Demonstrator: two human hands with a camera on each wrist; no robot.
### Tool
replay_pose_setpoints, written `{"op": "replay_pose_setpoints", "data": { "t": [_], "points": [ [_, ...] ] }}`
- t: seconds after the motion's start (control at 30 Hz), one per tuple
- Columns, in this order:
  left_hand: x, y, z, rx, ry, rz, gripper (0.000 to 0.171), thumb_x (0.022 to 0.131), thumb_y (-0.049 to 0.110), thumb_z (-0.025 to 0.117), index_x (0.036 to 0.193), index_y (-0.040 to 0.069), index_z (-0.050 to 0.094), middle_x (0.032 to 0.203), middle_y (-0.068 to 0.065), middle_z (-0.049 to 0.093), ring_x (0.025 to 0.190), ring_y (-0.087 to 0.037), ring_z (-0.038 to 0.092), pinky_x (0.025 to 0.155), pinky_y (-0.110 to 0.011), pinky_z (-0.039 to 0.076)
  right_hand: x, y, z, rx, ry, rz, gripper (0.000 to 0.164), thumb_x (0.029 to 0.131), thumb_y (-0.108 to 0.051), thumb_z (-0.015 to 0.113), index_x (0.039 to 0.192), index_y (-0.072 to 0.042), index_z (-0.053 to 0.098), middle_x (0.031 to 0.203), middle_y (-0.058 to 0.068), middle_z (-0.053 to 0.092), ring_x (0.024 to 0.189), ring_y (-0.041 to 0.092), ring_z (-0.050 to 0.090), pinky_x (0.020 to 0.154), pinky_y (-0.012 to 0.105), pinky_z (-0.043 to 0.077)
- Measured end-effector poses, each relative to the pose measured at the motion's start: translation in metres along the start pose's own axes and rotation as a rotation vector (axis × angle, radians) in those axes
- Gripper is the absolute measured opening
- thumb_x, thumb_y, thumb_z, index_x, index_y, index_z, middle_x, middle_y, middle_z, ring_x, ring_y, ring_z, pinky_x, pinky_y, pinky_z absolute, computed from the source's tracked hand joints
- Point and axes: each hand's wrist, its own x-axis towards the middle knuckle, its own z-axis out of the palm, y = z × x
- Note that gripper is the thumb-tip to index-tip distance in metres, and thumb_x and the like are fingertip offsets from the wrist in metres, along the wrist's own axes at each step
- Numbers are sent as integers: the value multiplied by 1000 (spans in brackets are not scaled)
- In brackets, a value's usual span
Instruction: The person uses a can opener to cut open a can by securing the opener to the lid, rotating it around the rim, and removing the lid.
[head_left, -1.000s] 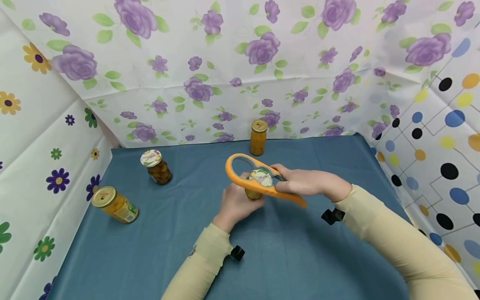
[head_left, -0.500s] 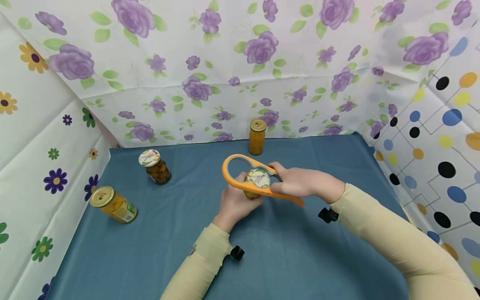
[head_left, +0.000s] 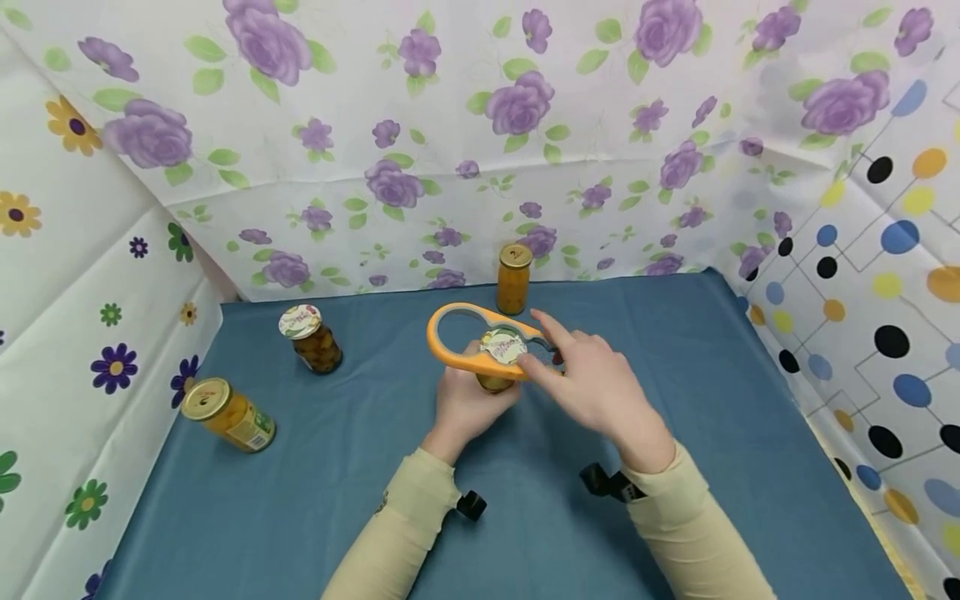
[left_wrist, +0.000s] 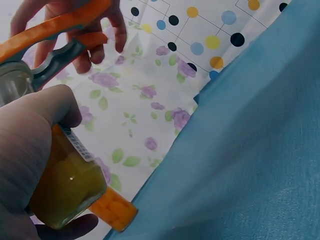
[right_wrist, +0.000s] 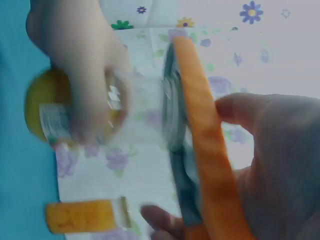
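Observation:
My left hand (head_left: 472, 400) grips a glass jar (left_wrist: 70, 180) of yellowish contents, its fingers wrapped round the body. An orange and grey jar opener (head_left: 453, 354) encloses the patterned lid (head_left: 502, 345) of that jar. My right hand (head_left: 600, 387) straddles the opener's handle end with fingers spread and loosened, index finger stretched out. In the right wrist view the thumb (right_wrist: 240, 107) touches the orange edge, while fingertips show past the other side; this view is blurred. The handle's end is partly hidden by my right hand in the head view.
A tall jar (head_left: 513, 279) with orange contents stands at the back of the blue-covered table (head_left: 360, 500). On the left are a dark jar (head_left: 311, 337) with a patterned lid and a yellow jar (head_left: 229, 415) with a gold lid. Flowered sheets (head_left: 322, 150) hang around.
My right hand has loosened its hold on the jar opener and swung round, its forearm now coming from lower down. The opener has shifted slightly left; my left hand keeps its grip on the jar.

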Motion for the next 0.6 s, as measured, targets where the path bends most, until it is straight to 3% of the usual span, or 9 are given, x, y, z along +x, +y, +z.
{"op": "replay_pose_setpoints", "data": {
  "t": [0.13, 0.3, 0.47, 0.6],
  "points": [
    [0, 1, -1, 49, -36, 15, 60, 85, 36, 91, 128, 6, 61, 109, -8, 69, 88, -21, 67, 72, -40, 58, -5, -3, 20, -87, 149, -49, 89, 95, -91, 35, 167, -39, 39, 96, 5, 61, 86, 29, 57, 66, 47, 45],
    [2, 3, -10, 13, -65, 15, 65, 85, 36, 92, 132, 5, 61, 117, -10, 69, 97, -24, 69, 79, -44, 60, -2, -7, 29, -134, 298, -114, 85, 95, -88, 46, 160, -33, 53, 77, 0, 50, 66, 21, 48, 56, 40, 37],
    [5, 2, -18, -50, -100, 18, 63, 85, 31, 91, 135, 7, 62, 119, -7, 68, 98, -21, 67, 81, -45, 59, -1, -8, 33, -127, 380, -169, 80, 96, -80, 57, 155, -26, 60, 68, 0, 47, 54, 18, 42, 45, 37, 33],
    [7, -2, -23, -84, -124, 25, 61, 84, 27, 90, 135, 9, 63, 116, -4, 69, 96, -17, 66, 82, -43, 59, -1, -11, 35, -114, 394, -186, 80, 96, -78, 59, 154, -23, 61, 64, 1, 45, 48, 16, 37, 40, 36, 31]
  ]
}}
